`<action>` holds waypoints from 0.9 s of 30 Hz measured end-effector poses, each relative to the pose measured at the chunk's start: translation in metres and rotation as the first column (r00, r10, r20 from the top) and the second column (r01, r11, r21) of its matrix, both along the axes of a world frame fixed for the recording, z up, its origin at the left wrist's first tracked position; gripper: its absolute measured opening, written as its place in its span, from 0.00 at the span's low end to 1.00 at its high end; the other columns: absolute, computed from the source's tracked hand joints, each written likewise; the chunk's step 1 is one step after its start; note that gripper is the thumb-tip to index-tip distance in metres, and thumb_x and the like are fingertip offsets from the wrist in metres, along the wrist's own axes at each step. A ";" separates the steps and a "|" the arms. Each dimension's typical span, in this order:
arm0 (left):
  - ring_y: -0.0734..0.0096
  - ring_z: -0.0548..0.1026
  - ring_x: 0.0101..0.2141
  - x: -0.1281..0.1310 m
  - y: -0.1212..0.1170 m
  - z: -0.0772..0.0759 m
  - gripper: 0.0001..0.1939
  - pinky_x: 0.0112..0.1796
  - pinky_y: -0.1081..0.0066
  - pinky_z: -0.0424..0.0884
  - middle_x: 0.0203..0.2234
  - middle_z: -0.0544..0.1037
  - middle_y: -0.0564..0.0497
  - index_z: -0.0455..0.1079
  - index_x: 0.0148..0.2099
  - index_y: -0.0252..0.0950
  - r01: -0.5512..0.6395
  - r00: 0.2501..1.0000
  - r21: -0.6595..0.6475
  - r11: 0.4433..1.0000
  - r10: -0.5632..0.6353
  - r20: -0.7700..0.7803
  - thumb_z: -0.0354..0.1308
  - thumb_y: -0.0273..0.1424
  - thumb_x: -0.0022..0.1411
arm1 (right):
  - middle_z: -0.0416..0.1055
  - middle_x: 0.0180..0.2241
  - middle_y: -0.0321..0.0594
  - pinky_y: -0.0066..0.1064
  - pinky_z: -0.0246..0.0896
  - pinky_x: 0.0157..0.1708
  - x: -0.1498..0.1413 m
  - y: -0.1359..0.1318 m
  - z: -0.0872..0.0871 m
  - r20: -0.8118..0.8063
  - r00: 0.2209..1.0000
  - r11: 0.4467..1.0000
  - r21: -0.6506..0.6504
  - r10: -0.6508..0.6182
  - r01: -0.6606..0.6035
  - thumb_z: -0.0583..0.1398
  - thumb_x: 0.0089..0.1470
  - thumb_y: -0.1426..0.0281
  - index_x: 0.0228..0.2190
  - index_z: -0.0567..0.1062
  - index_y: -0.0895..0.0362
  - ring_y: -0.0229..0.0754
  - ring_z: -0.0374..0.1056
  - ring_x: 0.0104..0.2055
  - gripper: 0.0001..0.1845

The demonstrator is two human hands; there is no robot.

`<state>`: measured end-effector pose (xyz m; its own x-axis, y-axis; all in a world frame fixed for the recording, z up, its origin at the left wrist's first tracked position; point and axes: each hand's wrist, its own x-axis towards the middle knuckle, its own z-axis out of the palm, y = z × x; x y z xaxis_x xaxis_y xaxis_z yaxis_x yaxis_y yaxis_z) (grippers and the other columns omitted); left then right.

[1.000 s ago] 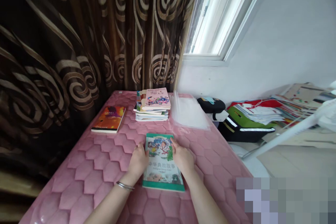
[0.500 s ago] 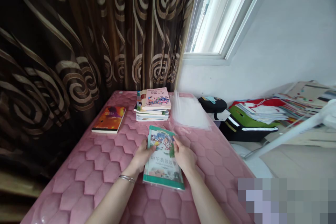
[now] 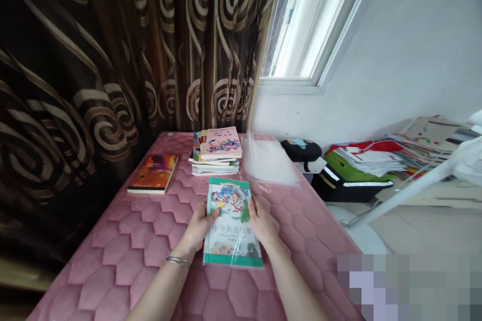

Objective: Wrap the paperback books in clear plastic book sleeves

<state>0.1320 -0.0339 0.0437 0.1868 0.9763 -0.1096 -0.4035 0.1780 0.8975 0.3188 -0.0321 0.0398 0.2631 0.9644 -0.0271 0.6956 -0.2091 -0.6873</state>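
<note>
A green-bordered picture book (image 3: 230, 223) in a clear plastic cover is held just above the pink quilted table top (image 3: 150, 251). My left hand (image 3: 198, 230) grips its left edge, thumb on the cover. My right hand (image 3: 261, 223) grips its right edge the same way. A silver bangle sits on my left wrist. Beyond the book stands a stack of several picture books (image 3: 216, 151), and an orange book (image 3: 153, 174) lies to the left.
A pile of clear plastic sleeves (image 3: 269, 163) lies at the table's far right. A dark swirl-patterned curtain (image 3: 113, 60) hangs behind, a window to its right. Off the table's right edge are black and green bags (image 3: 346, 175) and stacked papers (image 3: 376, 158).
The green book has been lifted off the pink surface and moved slightly away from me, both hands staying on its edges.
</note>
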 end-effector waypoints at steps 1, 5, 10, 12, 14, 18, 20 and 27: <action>0.59 0.78 0.39 0.000 0.001 0.002 0.32 0.39 0.65 0.74 0.41 0.79 0.44 0.63 0.49 0.35 -0.007 1.000 -0.003 1.000 0.007 0.010 0.71 0.39 0.44 | 0.69 0.56 0.42 0.29 0.61 0.50 0.001 0.000 0.002 -0.040 0.999 1.000 0.004 -0.006 0.007 0.42 0.65 0.61 0.60 0.61 0.56 0.42 0.66 0.55 0.27; 0.60 0.78 0.38 0.000 0.007 0.003 0.30 0.42 0.63 0.73 0.39 0.80 0.45 0.65 0.44 0.34 0.022 0.998 -0.067 0.997 -0.019 0.053 0.73 0.37 0.40 | 0.73 0.52 0.40 0.30 0.65 0.47 0.002 0.000 0.008 -0.066 0.997 0.999 0.025 -0.034 0.036 0.46 0.64 0.60 0.57 0.66 0.52 0.44 0.69 0.52 0.25; 0.59 0.78 0.38 -0.002 0.015 -0.011 0.29 0.43 0.61 0.73 0.37 0.80 0.43 0.67 0.40 0.33 0.056 0.998 -0.135 0.989 -0.053 0.026 0.74 0.36 0.37 | 0.75 0.48 0.40 0.31 0.66 0.43 0.001 0.000 0.009 0.024 0.997 0.996 -0.057 -0.069 0.071 0.47 0.63 0.59 0.59 0.65 0.52 0.46 0.71 0.49 0.26; 0.57 0.78 0.39 -0.003 0.018 -0.019 0.27 0.44 0.60 0.73 0.38 0.79 0.42 0.68 0.42 0.32 0.057 0.998 -0.113 0.992 -0.059 -0.008 0.72 0.36 0.40 | 0.76 0.47 0.39 0.31 0.66 0.43 0.000 0.000 0.008 0.054 0.996 0.995 -0.066 -0.064 0.068 0.47 0.63 0.59 0.59 0.65 0.51 0.46 0.71 0.49 0.26; 0.55 0.77 0.42 -0.005 0.022 -0.026 0.24 0.46 0.58 0.72 0.41 0.79 0.40 0.68 0.44 0.31 0.031 0.992 -0.038 0.999 -0.035 -0.119 0.67 0.36 0.46 | 0.77 0.45 0.39 0.31 0.66 0.43 0.000 0.000 0.006 0.045 0.998 0.997 -0.052 -0.054 0.056 0.47 0.63 0.59 0.59 0.64 0.51 0.45 0.72 0.48 0.26; 0.56 0.71 0.54 -0.008 0.033 -0.035 0.24 0.55 0.56 0.65 0.51 0.74 0.40 0.64 0.53 0.33 -0.126 0.866 0.158 0.979 0.187 -0.465 0.57 0.26 0.52 | 0.76 0.46 0.39 0.30 0.66 0.44 -0.001 0.002 -0.002 -0.017 0.999 0.999 0.007 -0.031 0.031 0.48 0.63 0.62 0.60 0.62 0.53 0.43 0.72 0.47 0.26; 0.58 0.68 0.56 -0.008 0.034 -0.035 0.28 0.57 0.56 0.62 0.53 0.71 0.40 0.61 0.57 0.34 -0.162 0.803 0.205 0.965 0.250 -0.541 0.53 0.21 0.53 | 0.76 0.47 0.38 0.30 0.65 0.43 0.000 0.003 -0.007 -0.021 1.000 0.999 0.027 -0.022 0.023 0.48 0.62 0.63 0.60 0.62 0.52 0.43 0.72 0.47 0.26; 0.59 0.55 0.64 0.020 -0.007 -0.021 0.29 0.62 0.56 0.55 0.63 0.60 0.39 0.61 0.61 0.32 0.219 0.305 0.501 0.837 0.429 -0.850 0.43 0.17 0.58 | 0.76 0.47 0.38 0.29 0.65 0.44 0.002 0.007 -0.019 0.053 0.998 1.000 0.017 -0.022 0.022 0.48 0.63 0.64 0.58 0.65 0.52 0.43 0.72 0.48 0.24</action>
